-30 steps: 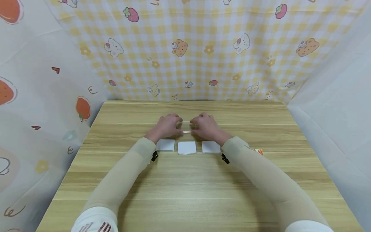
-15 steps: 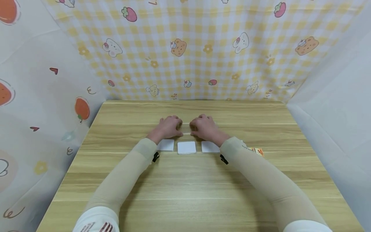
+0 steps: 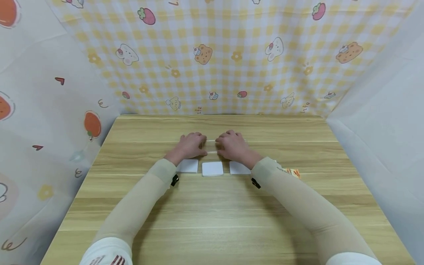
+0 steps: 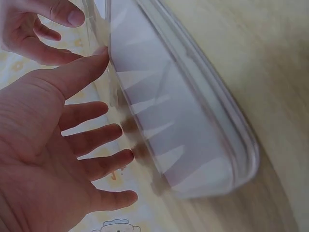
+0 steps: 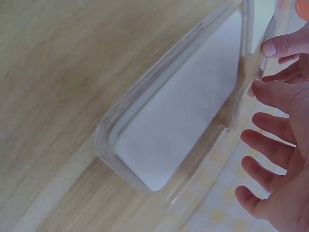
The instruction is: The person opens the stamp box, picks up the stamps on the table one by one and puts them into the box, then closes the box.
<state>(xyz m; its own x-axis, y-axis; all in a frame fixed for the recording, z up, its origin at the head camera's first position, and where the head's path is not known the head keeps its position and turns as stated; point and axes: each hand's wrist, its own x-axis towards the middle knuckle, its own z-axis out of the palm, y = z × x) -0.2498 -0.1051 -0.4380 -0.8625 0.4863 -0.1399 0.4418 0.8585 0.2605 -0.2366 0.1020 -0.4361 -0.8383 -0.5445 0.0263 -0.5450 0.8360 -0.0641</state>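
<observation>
Both hands meet at a small clear plastic case (image 3: 211,147) on the wooden table. My left hand (image 3: 189,145) holds its left end, thumb at the near edge and fingertips at the far edge. My right hand (image 3: 233,145) does the same at the right end, mirroring it. In the left wrist view the thumb tip is right at clear plastic, the other fingers spread. Just nearer lie three white rectangular cards in clear cases: a left one (image 3: 187,166), a middle one (image 3: 212,169) and a right one (image 3: 240,168), the outer two partly covered by the wrists.
Another clear plastic piece (image 5: 193,181) lies beyond the right card case, mostly hidden behind the right hand in the head view. An orange-and-white printed item (image 3: 293,172) shows past the right forearm. A checked curtain (image 3: 228,66) hangs at the table's back edge.
Both hands have shifted slightly toward the near side with the clear case between them. More of the orange printed item shows past the right sleeve. The white cards stay in place.
</observation>
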